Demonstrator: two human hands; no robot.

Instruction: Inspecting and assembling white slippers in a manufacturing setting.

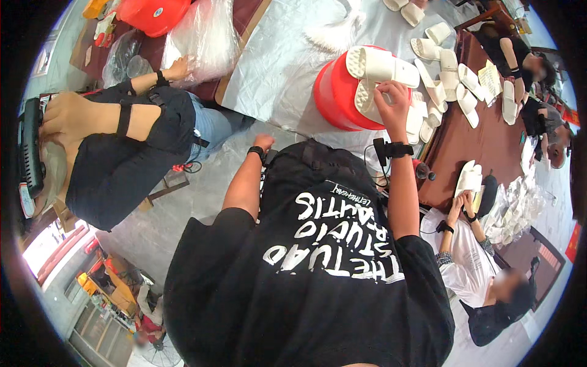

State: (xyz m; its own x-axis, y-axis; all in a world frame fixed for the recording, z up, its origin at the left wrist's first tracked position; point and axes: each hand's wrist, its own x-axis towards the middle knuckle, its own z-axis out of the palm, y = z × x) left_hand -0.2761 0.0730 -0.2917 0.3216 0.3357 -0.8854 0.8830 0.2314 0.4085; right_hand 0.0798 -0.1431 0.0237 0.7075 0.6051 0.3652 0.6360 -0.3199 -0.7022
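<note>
A pair of cream slide slippers lies on top of a red round plastic tub (pixel 329 101). The far slipper (pixel 374 65) points its toe opening to the right, and the near slipper (pixel 365 101) is partly covered by my right hand. My right hand (pixel 394 105) is over the pair, thumb and forefinger pinched together beside the far slipper's strap. Whatever is in that pinch is too small to make out. Lower and to the left, my left hand (pixel 265 142) hangs beside my body with curled fingers, apart from the slippers; nothing shows in it.
Many loose cream slippers (pixel 449 64) spread over the right side and a dark red table (pixel 489 147). A white stringy bundle (pixel 333 33) lies on the grey sheet (pixel 269 67). Co-workers sit left and right; one handles clear plastic bags (pixel 205 40), another a slipper (pixel 468 179).
</note>
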